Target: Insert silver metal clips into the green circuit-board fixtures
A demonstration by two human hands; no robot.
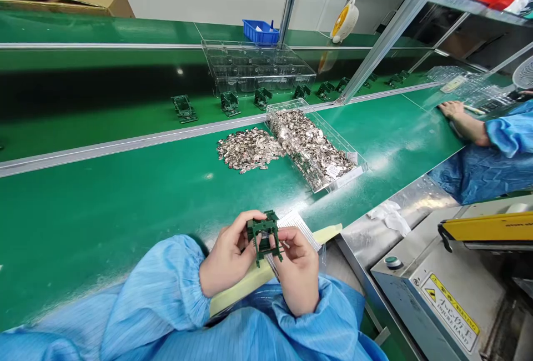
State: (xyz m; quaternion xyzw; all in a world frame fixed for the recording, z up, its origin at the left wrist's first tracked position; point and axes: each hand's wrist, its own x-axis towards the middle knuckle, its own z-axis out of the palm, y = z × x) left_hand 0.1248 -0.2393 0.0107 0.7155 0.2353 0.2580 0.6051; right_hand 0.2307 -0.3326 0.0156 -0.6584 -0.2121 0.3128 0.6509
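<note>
Blue-sleeved left hand point(228, 255) grips the left side of a green plastic frame point(263, 234) narrowly above the near edge of the green belt point(104, 227), right hand point(297, 272) pinching its right side beside a white perforated strip point(295, 226), with loose metal pieces point(247, 150) and a clear tray point(339, 180) beyond.

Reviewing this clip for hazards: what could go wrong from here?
The loose metal pieces lying beside the clear tray could perhaps scatter across the green belt. The green part between the left hand and right hand might slip. The nearby machine's label warns of hand injury.
</note>
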